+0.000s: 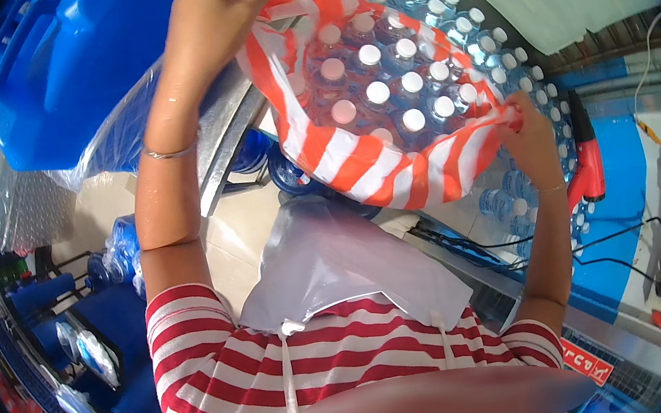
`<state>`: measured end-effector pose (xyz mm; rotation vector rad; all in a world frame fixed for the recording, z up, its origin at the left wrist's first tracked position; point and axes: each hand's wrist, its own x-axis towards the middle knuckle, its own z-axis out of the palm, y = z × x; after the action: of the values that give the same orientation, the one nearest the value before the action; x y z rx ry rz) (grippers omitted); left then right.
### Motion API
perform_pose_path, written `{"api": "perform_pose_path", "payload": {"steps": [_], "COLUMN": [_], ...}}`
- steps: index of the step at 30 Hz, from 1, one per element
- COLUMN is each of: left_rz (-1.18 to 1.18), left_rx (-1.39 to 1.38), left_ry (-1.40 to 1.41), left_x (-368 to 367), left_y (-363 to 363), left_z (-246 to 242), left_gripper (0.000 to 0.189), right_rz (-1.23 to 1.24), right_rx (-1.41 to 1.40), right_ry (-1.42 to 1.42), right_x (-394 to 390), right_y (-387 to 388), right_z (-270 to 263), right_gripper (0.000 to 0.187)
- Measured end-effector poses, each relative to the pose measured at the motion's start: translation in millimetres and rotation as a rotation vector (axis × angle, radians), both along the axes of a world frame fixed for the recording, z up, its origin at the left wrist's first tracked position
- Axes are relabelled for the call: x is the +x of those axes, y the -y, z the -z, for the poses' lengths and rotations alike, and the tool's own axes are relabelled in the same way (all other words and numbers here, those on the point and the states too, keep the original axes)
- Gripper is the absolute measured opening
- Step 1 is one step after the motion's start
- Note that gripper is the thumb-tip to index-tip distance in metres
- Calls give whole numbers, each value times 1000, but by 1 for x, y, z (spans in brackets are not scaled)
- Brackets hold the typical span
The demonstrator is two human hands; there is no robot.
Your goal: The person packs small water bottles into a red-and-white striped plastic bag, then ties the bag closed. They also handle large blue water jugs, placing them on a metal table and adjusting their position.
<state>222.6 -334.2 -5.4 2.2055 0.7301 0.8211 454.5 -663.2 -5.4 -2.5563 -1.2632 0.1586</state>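
An orange-and-white striped plastic bag (363,168) hangs spread between my hands, its mouth facing up. My left hand (226,9) pinches the rim at the upper left, and my right hand (521,121) grips the rim at the right. Inside the bag's rim show several clear plastic bottles with white caps (377,92); some show through the thin plastic. Whether they stand in the bag or behind it I cannot fully tell. More capped water bottles (463,26) stand close together just beyond the bag, and a few lie tilted below my right hand.
A large blue plastic container (62,84) is at the upper left, by a metal table edge (223,139). Blue water jugs (122,250) are on the left. A red-and-black heat gun (586,162) and black cables (612,231) lie at the right.
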Motion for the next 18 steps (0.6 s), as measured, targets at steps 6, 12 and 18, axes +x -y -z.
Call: {"api": "perform_pose_path", "payload": {"steps": [6,12,18], "left_rz": [302,176,173], "left_rx": [-324,-8,-51], "left_ry": [120,-7,86], "left_x": [26,35,54], "left_y": [22,34,18], "left_z": [-28,-29,-19], "left_gripper": [12,17,17], "right_rz": [90,326,25], "right_rx": [637,857,629], "right_ry": [-367,-702,-253], "right_x": [-8,-34,-38], "right_y": [53,76,0], "right_z": [-21,-32,-16], "right_gripper": [43,43,45]}}
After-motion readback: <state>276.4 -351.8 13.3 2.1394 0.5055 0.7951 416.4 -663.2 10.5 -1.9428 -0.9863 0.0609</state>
